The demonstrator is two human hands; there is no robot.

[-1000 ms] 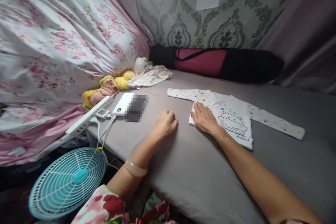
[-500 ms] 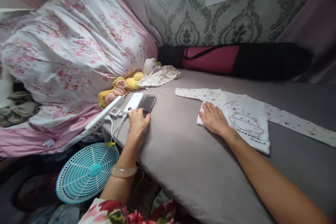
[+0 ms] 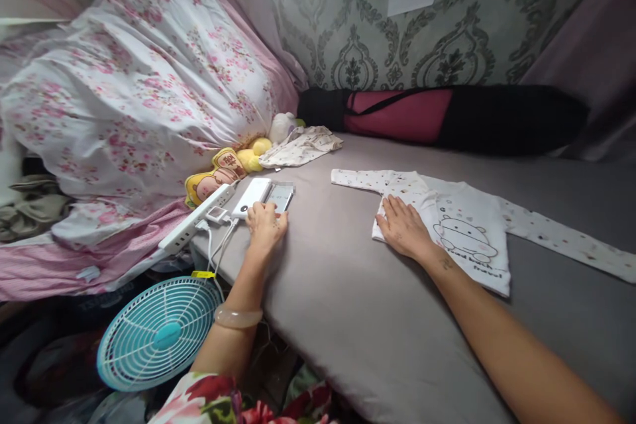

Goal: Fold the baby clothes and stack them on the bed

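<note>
My left hand (image 3: 267, 226) curls over the near end of a smartphone (image 3: 281, 196), thumb at its right edge and fingers at its left. The phone lies on the bed with a light screen showing; blurred marks hide part of its top. Touching its left side is a white power bank (image 3: 252, 196). My right hand (image 3: 403, 226) rests flat, fingers stretched out, on the left side of a small white long-sleeved shirt (image 3: 472, 245). A cartoon animal outline and lettering mark the shirt's front. Its sleeves are spread to both sides.
A power strip (image 3: 196, 220) with plugs and cables lies along the bed's left edge, above a turquoise fan (image 3: 159, 334). Plush toys (image 3: 213, 179) and a crumpled patterned garment (image 3: 303, 146) sit farther back. A long black-and-pink bag (image 3: 397, 116) lies against the wall.
The phone's screen has turned from dark to light. My left hand has shifted only slightly beside it, while my right hand stays flat on the shirt.
</note>
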